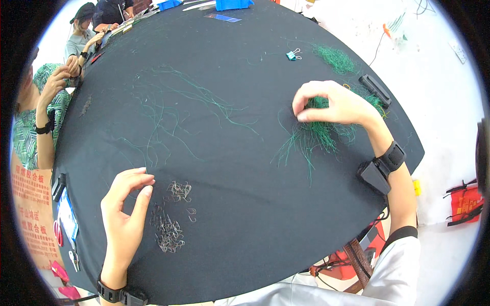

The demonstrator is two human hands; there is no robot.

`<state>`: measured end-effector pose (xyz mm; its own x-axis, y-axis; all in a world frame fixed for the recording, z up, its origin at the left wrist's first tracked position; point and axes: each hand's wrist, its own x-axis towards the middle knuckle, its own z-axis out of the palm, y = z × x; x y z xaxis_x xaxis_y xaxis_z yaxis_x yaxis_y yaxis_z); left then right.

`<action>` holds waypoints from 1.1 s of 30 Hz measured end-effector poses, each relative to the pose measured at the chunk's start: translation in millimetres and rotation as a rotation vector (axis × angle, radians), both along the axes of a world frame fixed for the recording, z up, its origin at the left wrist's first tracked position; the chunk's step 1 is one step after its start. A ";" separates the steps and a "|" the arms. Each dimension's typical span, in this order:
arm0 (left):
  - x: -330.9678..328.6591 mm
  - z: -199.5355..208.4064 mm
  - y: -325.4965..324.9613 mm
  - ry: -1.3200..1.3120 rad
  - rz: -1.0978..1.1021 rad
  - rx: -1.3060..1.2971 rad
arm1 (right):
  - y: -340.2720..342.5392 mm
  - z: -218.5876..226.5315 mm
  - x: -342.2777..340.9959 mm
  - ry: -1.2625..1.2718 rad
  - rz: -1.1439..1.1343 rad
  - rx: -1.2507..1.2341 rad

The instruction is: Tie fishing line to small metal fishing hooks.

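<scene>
Right hand (pixel 337 104) on bundle of green threads (pixel 319 133), right side of black table (pixel 245 66); fingertips pinching strands. Left hand (pixel 125 204) near front-left edge, thumb and forefinger nearly meeting (held item, if any, too small to tell), just beside pile of small metal hooks (pixel 167 232). Blue binder clip (pixel 292 55) farther back.

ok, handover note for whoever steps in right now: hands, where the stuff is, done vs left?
Left hand: thumb and forefinger pinched near the small metal hooks; whether it holds one is too small to tell.
Right hand: fingers in the bundle of green threads, picking at it.
Loose green strands lie spread mid-cloth on the black table; a second green tuft and a blue binder clip sit at the far side.
Done: no finished pieces visible.
Left: hook pile and thread bundle both sizeable.
</scene>
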<state>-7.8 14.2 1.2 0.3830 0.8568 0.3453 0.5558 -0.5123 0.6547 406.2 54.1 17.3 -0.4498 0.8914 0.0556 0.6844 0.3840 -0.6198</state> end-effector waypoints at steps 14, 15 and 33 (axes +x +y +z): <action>-0.6 -1.0 -1.2 -0.051 0.026 0.011 | 0.3 -16.7 -26.7 0.084 -0.151 0.324; 0.3 -1.7 -1.1 -0.061 0.022 0.011 | -0.3 -15.9 -25.5 0.121 -0.199 0.312; 4.0 6.0 -1.5 -0.042 -0.184 0.204 | -40.8 6.3 -133.5 0.025 0.214 0.219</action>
